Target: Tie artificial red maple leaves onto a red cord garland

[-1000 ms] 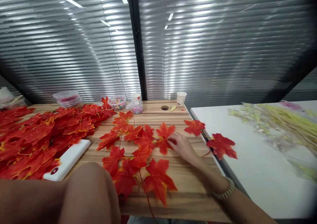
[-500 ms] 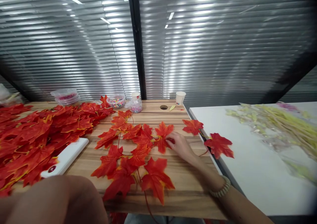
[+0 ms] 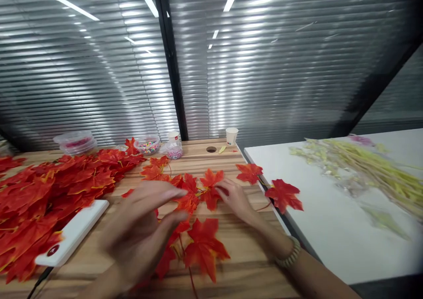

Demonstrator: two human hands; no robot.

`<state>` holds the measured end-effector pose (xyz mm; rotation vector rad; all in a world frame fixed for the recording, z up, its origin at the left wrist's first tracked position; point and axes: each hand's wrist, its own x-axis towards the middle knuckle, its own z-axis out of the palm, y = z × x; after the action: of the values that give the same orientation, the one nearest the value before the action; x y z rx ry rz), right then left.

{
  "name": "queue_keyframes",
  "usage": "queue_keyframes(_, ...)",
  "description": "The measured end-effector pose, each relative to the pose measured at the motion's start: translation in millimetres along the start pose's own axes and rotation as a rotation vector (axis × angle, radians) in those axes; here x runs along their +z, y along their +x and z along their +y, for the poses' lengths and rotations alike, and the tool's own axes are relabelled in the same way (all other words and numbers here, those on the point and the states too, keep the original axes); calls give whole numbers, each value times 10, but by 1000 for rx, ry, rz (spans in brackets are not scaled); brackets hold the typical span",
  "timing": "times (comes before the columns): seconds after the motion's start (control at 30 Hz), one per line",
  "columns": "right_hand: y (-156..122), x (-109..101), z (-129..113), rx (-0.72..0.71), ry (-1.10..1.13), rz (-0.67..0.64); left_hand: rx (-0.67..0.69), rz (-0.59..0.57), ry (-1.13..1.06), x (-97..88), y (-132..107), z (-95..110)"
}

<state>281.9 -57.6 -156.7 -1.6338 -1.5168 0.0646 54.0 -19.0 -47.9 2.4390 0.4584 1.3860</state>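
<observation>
Leaf garland (image 3: pixel 194 202) pinched by right hand (image 3: pixel 233 197), left hand (image 3: pixel 142 228) now raised, fingers spread.

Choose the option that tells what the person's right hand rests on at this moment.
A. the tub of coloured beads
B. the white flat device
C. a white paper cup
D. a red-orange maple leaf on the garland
D: the right hand lies on the wooden table with its fingertips on a red-orange maple leaf of the garland, far from the paper cup.

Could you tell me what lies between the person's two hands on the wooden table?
In the head view, red garland leaves lie between the left hand and right hand.
</observation>
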Motion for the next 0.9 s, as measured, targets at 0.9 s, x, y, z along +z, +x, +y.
queue_keyframes(0.9,-9,-38,-82,155,219,30,-514,-144,86,571,-93,-1345)
